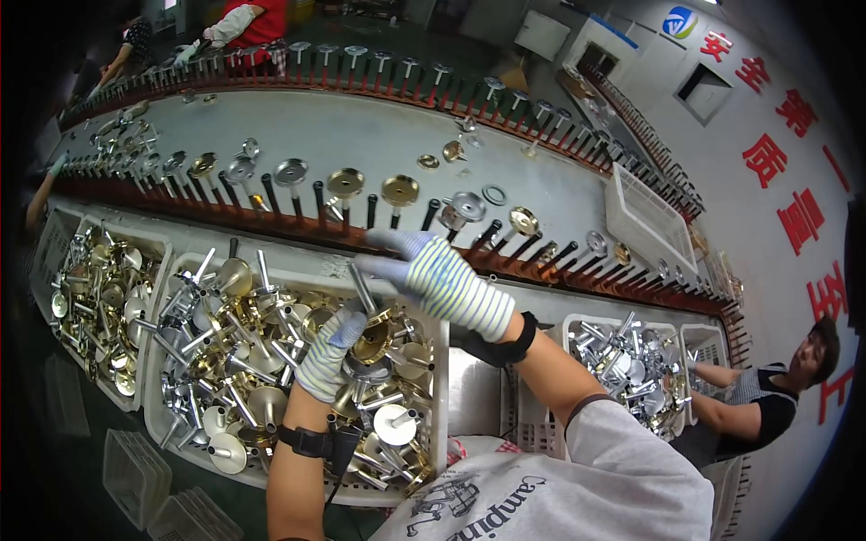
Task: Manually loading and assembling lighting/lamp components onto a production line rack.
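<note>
Over white plastic crate [441, 361] heaped with gold and silver stemmed metal discs [267, 406], head view: left striped-gloved hand [328, 359], fingers curled against gold-coloured metal disc part [373, 343]. Right striped-gloved hand [456, 288] just above, fingers outstretched, slightly parted; contact with tilted silver metal tube [363, 288]: cannot tell. Beyond: grey tabletop [316, 126], row of black-tipped pegs [318, 198].

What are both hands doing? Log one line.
left hand: holds stemmed metal piece; right hand: open near its top, contact unclear; below: white crate
</note>
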